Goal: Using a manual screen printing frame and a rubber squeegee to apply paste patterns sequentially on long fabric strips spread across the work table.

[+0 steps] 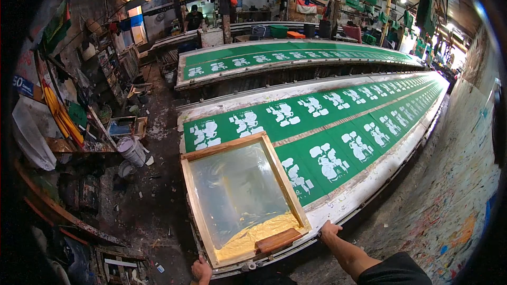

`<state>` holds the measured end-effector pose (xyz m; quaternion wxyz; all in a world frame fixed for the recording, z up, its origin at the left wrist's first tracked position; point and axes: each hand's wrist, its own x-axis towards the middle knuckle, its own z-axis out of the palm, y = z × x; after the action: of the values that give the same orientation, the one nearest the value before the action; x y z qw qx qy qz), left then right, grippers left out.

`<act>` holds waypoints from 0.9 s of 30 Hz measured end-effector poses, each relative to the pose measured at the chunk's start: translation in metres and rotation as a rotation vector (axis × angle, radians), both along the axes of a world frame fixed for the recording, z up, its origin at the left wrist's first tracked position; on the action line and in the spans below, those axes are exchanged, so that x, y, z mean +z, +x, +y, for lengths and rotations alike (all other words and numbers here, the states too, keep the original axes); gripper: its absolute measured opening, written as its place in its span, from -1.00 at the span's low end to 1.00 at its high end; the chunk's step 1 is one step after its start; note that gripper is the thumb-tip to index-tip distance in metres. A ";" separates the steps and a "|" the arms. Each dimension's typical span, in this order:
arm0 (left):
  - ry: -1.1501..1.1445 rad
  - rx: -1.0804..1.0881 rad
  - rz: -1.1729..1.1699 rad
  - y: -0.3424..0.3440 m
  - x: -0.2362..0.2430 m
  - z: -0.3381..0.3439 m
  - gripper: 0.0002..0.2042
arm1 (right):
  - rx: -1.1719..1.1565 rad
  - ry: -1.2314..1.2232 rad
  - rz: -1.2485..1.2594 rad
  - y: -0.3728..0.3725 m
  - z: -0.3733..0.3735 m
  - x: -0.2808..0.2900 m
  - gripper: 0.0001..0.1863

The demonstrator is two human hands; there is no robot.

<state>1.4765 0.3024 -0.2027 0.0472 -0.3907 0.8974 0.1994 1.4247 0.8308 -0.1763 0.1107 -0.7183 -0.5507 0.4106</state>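
Observation:
A wooden-framed printing screen (270,164) lies on the near end of a long printing table (346,200). Yellow ink (248,235) is pooled along its near side, with streaks over the mesh. A wooden squeegee (278,240) rests in the ink by the near right corner. My left hand (201,270) is closed beside the screen's near left corner, at the table's end; what its fingers grip is hidden. My right hand (330,230) is closed on the table's edge, right of the screen. Green fabric pieces (312,145) with white printed figures run in two rows along the table.
A second long table (232,76) with green printed pieces stands beyond. At left are a paint-stained bucket (130,150), wooden frames (122,126) and clutter on the dark floor. A paint-spattered wall (422,221) runs along the right. A person (194,18) is in the background; green cloths hang overhead.

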 end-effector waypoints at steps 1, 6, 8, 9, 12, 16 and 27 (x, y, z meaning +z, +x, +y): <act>0.000 -0.001 0.001 -0.001 -0.002 0.000 -0.50 | -0.001 0.000 0.001 0.000 0.001 -0.001 -0.20; 0.081 0.050 -0.129 -0.008 0.003 0.000 -0.53 | 0.013 0.005 -0.003 0.002 0.006 -0.010 -0.11; 0.080 0.032 -0.083 -0.005 0.008 0.003 -0.54 | 0.007 0.006 -0.009 0.001 0.006 -0.011 -0.09; 0.079 0.014 -0.038 -0.004 0.010 0.004 -0.55 | 0.002 0.007 -0.016 0.001 0.005 -0.009 -0.08; 0.062 0.012 -0.012 -0.002 0.000 -0.001 -0.54 | -0.017 0.044 -0.089 -0.003 0.003 -0.009 -0.06; 0.063 -0.015 0.017 -0.001 0.002 0.000 -0.54 | -0.023 0.005 -0.089 -0.004 0.002 -0.002 -0.06; 0.021 -0.018 -0.053 -0.001 0.003 0.000 -0.57 | 0.016 0.087 -0.066 0.002 0.007 -0.022 -0.14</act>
<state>1.4758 0.3021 -0.2001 0.0769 -0.3871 0.8972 0.1982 1.4265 0.8375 -0.1982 0.1206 -0.7215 -0.5770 0.3632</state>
